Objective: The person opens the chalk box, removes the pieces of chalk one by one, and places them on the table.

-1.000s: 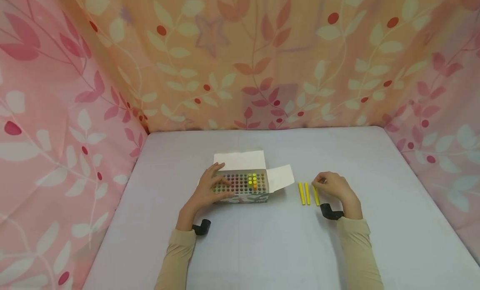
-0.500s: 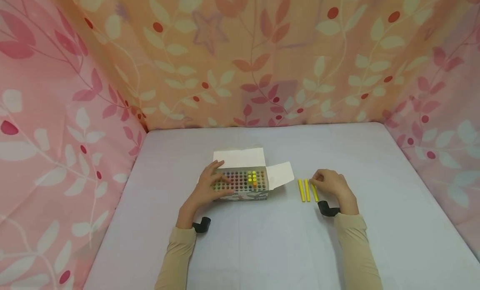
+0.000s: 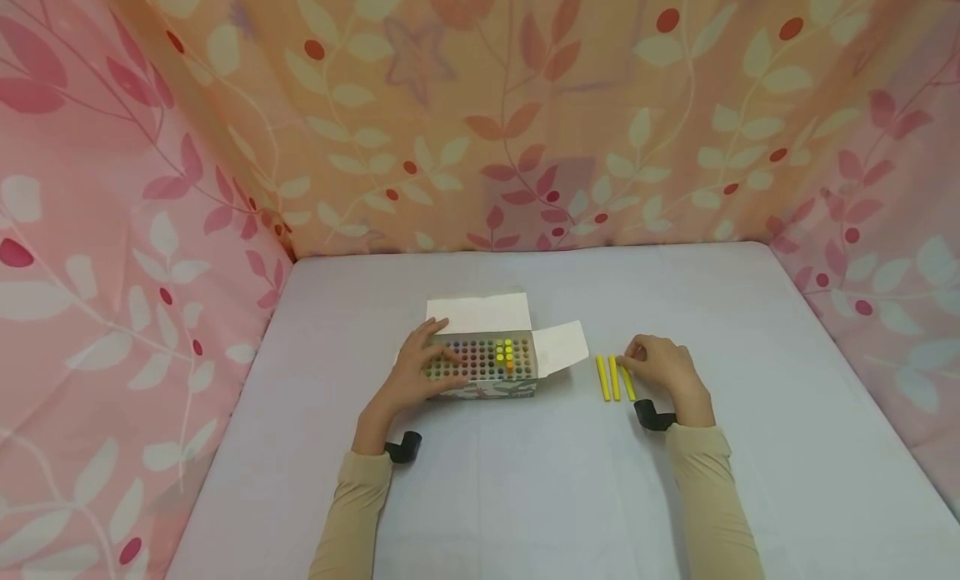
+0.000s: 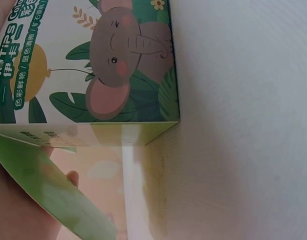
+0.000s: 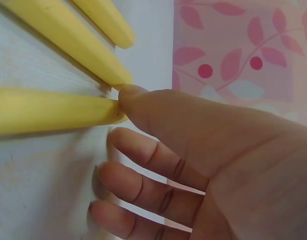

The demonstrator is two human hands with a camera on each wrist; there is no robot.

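Note:
In the head view my left hand (image 3: 420,367) spans the left end of an open chalk box (image 3: 498,390), thumb along the front edge and fingers over the top and back. The left wrist view shows the elephant-printed side of this box (image 4: 113,65). My right hand (image 3: 663,367) pinches the far end of a yellow chalk stick (image 5: 53,111) between thumb and index finger; its other fingers are bent beside it. This stick lies slanted on the table. Two more yellow sticks, one nearer (image 3: 615,378) and one farther left (image 3: 603,378), lie roughly parallel beside it.
Inside the box is a grid of holes, with several yellow tops (image 3: 504,351) and an orange one (image 3: 510,367) showing brightest. A white lid flap (image 3: 480,313) stands at the back, another side flap (image 3: 561,348) sticks out right. Patterned curtains (image 3: 480,147) surround the white table (image 3: 525,497).
My right hand has shifted slightly left, bringing the far end of the pinched chalk stick close to the middle one. My left hand stays on the box. The head view has tilted slightly.

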